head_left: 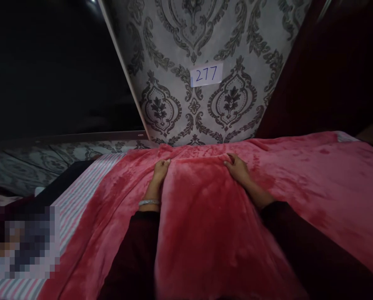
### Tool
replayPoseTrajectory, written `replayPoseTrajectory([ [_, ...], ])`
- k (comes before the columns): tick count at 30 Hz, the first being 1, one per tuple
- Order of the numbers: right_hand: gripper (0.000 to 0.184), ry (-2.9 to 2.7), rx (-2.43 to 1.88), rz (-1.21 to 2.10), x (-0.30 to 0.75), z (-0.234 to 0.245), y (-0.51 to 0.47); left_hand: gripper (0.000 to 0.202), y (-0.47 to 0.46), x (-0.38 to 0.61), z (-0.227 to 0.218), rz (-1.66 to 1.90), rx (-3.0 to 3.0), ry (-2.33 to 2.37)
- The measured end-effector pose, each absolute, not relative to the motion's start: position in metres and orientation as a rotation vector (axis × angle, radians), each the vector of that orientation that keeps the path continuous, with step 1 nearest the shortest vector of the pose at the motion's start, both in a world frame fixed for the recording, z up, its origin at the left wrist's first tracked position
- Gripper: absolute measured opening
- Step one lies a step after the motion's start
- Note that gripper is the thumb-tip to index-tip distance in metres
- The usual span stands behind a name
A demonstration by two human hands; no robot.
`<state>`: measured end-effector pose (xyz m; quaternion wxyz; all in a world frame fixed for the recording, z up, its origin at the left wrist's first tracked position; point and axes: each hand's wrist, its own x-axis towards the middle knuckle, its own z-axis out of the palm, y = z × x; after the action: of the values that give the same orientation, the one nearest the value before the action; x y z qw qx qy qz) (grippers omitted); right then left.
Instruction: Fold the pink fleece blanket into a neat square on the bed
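A red plush blanket (202, 216) stretches between my two hands, its near part forming a long panel that runs down toward me. At the panel's far left corner my left hand (161, 170) is closed on the edge; a pale bangle circles that wrist. My right hand (237, 167) pinches the far right corner, thumb and fingers closed on the fabric. More of the same red plush lies spread on both sides and beyond the hands. Dark sleeves cover both forearms.
Striped bedding (80, 189) shows along the left side. A large dark screen (55, 71) stands at the upper left, before patterned wallpaper (174, 54) bearing a paper marked 277 (207, 74). A dark red panel (330, 75) rises at the right. A blurred patch covers the lower left.
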<state>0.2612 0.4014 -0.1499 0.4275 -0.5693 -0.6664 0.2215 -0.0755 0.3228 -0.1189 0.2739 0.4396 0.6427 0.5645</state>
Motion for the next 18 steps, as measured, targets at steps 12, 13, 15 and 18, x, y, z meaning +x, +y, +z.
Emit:
replayPoseTrajectory([
  [12,0.076,-1.69,-1.229,0.928,0.303,-0.135,0.325,0.055,0.313,-0.066,-0.113,1.389,1.137,1.59],
  [13,0.079,-1.713,-1.219,0.905,0.308,-0.137,0.308,0.053,0.312,-0.064,-0.112,1.396,1.129,1.593],
  [15,0.08,-1.74,-1.241,0.855,0.314,-0.141,0.276,0.048,0.309,-0.06,-0.11,1.416,1.129,1.569],
  [18,0.066,-1.767,-1.257,0.773,0.316,-0.147,0.248,0.042,0.3,-0.053,-0.104,1.437,1.146,1.51],
])
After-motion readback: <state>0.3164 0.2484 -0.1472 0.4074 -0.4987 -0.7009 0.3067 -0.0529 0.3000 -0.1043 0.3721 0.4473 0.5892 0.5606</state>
